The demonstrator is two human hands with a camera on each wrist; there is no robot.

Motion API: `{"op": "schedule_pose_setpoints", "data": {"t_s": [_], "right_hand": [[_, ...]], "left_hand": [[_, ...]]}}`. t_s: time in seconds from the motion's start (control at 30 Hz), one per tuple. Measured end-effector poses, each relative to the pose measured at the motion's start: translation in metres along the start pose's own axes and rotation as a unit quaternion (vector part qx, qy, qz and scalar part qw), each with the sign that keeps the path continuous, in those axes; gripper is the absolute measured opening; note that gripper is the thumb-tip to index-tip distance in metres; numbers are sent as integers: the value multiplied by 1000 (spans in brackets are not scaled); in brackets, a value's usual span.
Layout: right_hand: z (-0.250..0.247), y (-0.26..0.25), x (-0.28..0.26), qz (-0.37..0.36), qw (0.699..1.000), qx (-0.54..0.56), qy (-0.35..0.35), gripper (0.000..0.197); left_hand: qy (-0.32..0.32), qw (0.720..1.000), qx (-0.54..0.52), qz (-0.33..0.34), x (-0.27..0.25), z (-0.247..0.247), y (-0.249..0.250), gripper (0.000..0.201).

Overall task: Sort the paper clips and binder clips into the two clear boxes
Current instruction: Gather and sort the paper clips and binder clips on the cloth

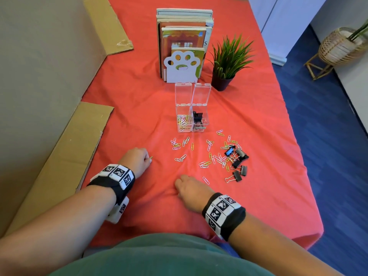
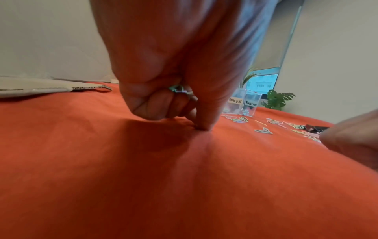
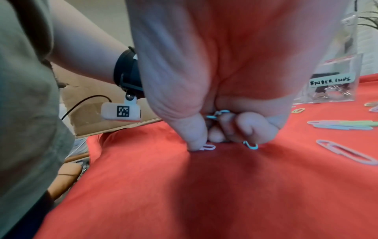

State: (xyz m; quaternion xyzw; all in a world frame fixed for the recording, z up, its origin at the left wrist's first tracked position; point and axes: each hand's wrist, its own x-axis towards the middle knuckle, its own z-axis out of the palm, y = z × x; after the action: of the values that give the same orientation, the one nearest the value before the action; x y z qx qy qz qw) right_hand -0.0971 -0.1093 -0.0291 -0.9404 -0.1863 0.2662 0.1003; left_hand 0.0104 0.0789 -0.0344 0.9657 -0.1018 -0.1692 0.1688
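Curling into a loose fist on the red cloth [image 1: 139,120], the left hand [image 1: 137,159] holds a few paper clips in its palm [image 2: 177,89], thumb and forefinger tips pressed down on the fabric; a thin yellow-green clip end [image 1: 151,157] sticks out past the fingertips, pointing away from the person. The right hand [image 1: 191,189] is likewise curled knuckles-up, gathering blue clips inside the fist [image 3: 218,114], while its thumb presses a white clip [image 3: 208,147] flat against the cloth and a blue clip [image 3: 251,145] pokes out under the fingers.

Just right of that hand lies a single pale clip [image 1: 206,180], its long axis running diagonally. Farther out, loose paper clips [image 1: 211,156] in pastel colours are scattered at all angles, and black binder clips [image 1: 238,160] with silver wire handles cluster at the right of the scatter.

Beyond them stand two clear boxes side by side, touching, lids hinged open and upright: the left box [image 1: 184,120] labelled for paper clips holds coloured clips, the right box [image 1: 200,119] labelled for binder clips holds black ones.
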Motion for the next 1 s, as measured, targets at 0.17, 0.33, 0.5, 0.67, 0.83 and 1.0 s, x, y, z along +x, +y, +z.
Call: {"op": "schedule_pose_setpoints", "data": {"t_s": [0.17, 0.33, 0.5, 0.67, 0.83, 1.0], "right_hand": [[-1, -4, -7, -15, 999, -44, 25, 24], [0, -7, -11, -31, 998, -56, 11, 25], [-2, -5, -17, -43, 997, -56, 9, 26], [-6, -10, -25, -57, 993, -102, 1, 27], [-3, -8, -29, -47, 989, -142, 7, 28], [-3, -1, -37, -52, 994, -100, 18, 31]], "left_hand": [[-77, 948, -272, -146, 1, -10, 19, 14], [-161, 747, -601, -235, 2, -20, 35, 21], [-160, 826, -507, -190, 4, -9, 54, 24], [-116, 959, -258, -3, 3, 14, 61, 5], [-84, 986, -143, 34, 3, 25, 60, 27], [-80, 988, -128, 34, 6, 25, 58, 29]]}}
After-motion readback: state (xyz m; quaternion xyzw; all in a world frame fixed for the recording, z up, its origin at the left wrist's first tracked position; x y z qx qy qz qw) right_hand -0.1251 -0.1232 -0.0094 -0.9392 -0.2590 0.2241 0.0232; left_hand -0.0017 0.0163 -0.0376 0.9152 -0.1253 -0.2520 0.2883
